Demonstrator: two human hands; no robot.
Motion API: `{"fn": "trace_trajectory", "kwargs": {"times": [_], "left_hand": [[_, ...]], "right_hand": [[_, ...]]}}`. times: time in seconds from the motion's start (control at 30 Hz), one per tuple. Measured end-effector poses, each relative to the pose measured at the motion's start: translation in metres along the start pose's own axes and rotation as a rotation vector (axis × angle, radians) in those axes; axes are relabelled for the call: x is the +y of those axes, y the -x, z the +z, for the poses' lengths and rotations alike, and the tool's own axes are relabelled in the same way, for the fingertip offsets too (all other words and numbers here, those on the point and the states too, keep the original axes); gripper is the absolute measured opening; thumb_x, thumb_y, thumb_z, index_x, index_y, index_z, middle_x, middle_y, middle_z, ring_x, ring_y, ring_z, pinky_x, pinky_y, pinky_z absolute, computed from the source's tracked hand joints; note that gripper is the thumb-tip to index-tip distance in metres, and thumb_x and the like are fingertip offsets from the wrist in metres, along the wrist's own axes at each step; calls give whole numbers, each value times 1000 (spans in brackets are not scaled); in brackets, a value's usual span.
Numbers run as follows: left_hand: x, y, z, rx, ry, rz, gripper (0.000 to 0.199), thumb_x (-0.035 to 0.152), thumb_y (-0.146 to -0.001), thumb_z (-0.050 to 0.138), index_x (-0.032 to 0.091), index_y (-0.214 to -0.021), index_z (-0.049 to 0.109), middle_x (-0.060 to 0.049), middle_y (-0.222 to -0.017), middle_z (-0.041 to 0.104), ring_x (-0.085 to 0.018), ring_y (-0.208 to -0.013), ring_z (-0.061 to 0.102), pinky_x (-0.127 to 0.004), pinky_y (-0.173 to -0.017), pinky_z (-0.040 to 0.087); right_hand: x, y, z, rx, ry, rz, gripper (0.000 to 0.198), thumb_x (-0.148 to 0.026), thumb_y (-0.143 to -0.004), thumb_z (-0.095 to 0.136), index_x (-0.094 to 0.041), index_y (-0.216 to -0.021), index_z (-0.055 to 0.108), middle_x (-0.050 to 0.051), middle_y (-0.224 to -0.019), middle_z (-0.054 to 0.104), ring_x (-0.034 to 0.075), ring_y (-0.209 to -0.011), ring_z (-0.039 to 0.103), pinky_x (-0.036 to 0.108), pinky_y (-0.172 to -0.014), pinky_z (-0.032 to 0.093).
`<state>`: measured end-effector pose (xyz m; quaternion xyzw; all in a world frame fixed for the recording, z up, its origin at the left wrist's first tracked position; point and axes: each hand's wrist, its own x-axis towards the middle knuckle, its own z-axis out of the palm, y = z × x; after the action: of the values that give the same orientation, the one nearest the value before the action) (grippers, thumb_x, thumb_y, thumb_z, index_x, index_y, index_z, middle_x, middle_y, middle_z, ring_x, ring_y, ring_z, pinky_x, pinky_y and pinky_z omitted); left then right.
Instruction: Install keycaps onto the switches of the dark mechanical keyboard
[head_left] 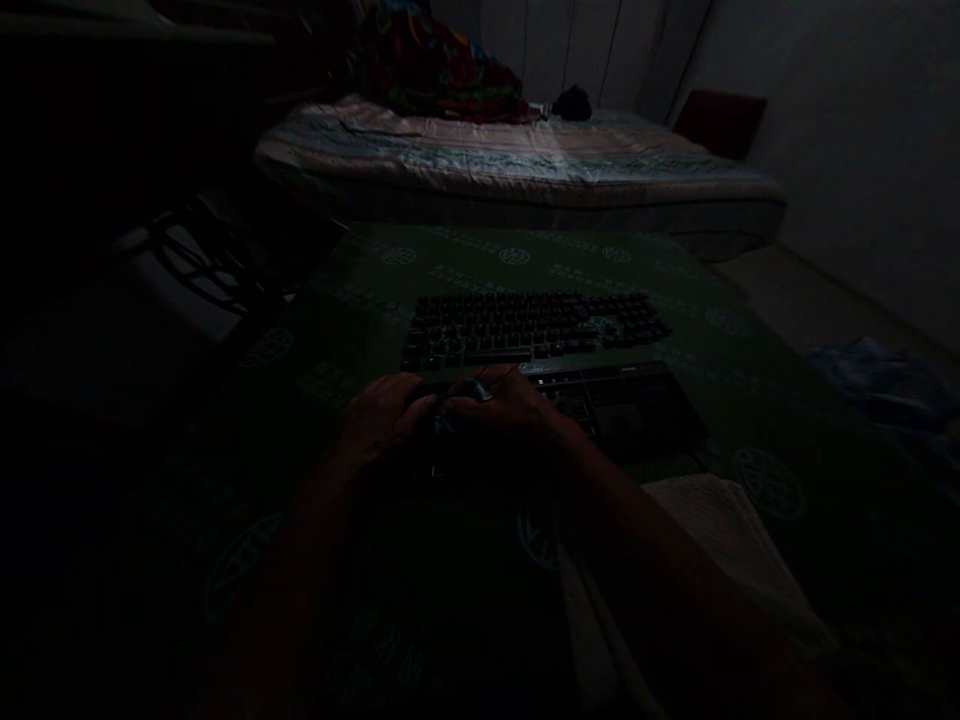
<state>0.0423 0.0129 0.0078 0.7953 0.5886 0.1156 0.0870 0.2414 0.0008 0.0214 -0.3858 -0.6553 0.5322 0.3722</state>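
Peering through the head camera, I find my right hand [521, 403] curled around a small shiny object [475, 389] over the keyboard base [645, 395] on the counter [360, 330], keycaps [502, 320] just beyond. My left hand [375, 412] bends beside it; its grip I cannot tell.

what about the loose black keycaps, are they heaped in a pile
No, the black keycaps lie spread out in keyboard-like rows on the green printed sheet, beyond the black keyboard body.
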Motion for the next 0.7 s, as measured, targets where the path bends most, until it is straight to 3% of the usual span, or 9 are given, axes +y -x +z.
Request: {"fn": "trace_trajectory", "kwargs": {"times": [0.23,0.43,0.7], "left_hand": [[-1,0,2,24,-3,39,39,45,-86,37,21,-106,60,-9,-115,64,-25,-110,56,-40,-97,44],[-1,0,3,21,-5,8,40,45,-85,38,18,-106,60,-11,-116,64,-27,-111,56,-42,-97,44],[0,0,3,23,-12,-4,42,44,-85,38,18,-109,59,-11,-119,63,-27,-113,55,-41,-99,43]], "right_hand": [[6,-3,2,27,90,-9,11,-20,-72,61,-11,-71,67,-4,-60,55,7,-56,46,19,-55,36],[7,-4,5,-29,203,-124,16,-22,-76,58,-11,-77,69,-2,-64,58,8,-60,49,19,-57,37],[13,-7,3,112,158,-133,17,-26,-75,58,-12,-73,68,-2,-63,59,9,-60,52,20,-61,40]]}}
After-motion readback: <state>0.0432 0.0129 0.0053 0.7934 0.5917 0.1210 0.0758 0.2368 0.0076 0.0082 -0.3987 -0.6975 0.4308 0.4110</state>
